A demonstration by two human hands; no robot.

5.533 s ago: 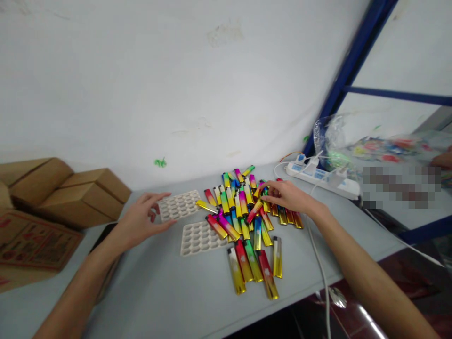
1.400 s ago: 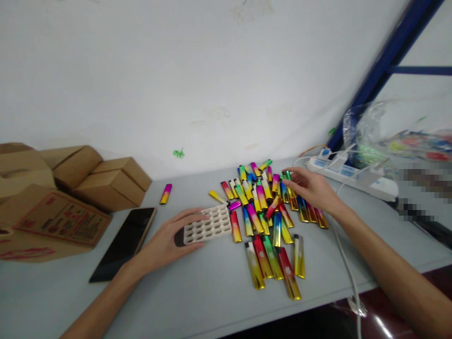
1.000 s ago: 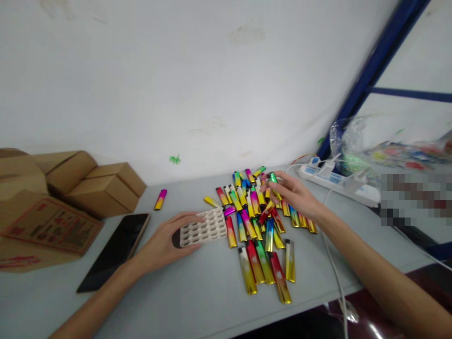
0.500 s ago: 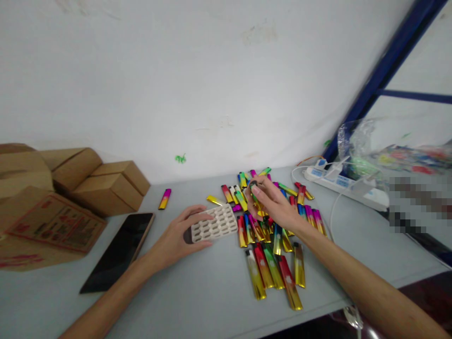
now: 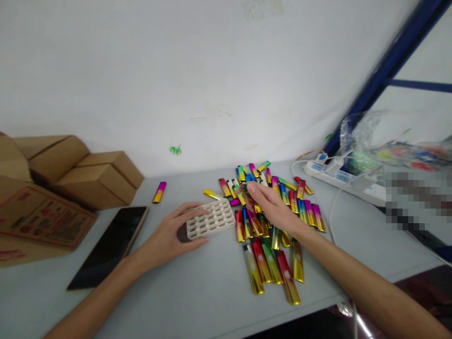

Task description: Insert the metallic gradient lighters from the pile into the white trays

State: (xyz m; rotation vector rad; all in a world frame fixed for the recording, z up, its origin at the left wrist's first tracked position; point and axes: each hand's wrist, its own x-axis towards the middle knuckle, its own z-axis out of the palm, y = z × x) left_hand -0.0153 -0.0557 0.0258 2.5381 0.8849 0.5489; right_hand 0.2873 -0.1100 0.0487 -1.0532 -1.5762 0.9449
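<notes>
My left hand (image 5: 165,238) grips the near-left end of a white tray (image 5: 212,219) with rows of oval slots, lying on the grey table (image 5: 197,292). My right hand (image 5: 270,207) hovers over a heap of shiny multicoloured lighters (image 5: 268,207), fingers pinched on one lighter (image 5: 245,189) held just right of the tray's far corner. Several more lighters (image 5: 270,266) lie side by side nearer the table's front edge. One pink-and-yellow lighter (image 5: 159,192) lies alone to the left.
A black phone (image 5: 111,245) lies flat left of my left arm. Brown cardboard boxes (image 5: 84,176) and a printed flat carton (image 5: 31,216) fill the left. A white power strip (image 5: 339,176) with cables and a clear plastic bag (image 5: 388,150) sit at the right.
My right hand picked a lighter from the far side of the heap and carried it left toward the tray. My left hand has stayed on the tray.
</notes>
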